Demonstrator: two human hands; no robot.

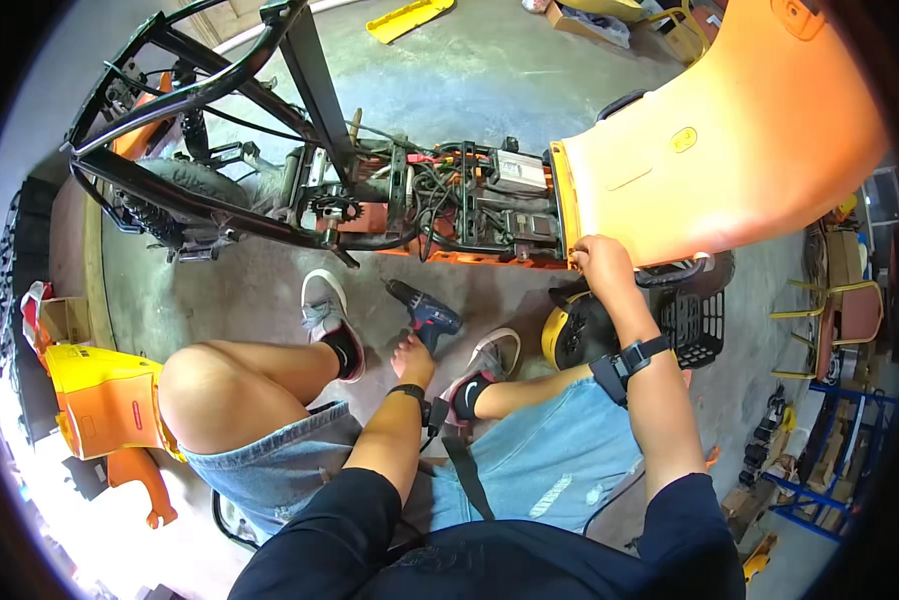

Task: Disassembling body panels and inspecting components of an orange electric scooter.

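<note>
My left hand (410, 357) is closed on the handle of a dark blue cordless drill (419, 308), held between my feet with its tip toward the upper left. My right hand (596, 259) has its fingers pinched at the lower left edge of a large orange body panel (719, 150); whatever small part may be under the fingertips is hidden. The panel meets a black vehicle frame (209, 208), whose open middle shows wires, a silver box (517, 170) and a crank with a chainring (334, 210).
A black and yellow round object (569, 330) and a black crate (691, 330) lie below the panel. Orange-yellow panels (109, 400) stand at left. A chair (849, 325) and blue metal racks (819, 470) are at right. A yellow piece (407, 18) lies on the floor behind.
</note>
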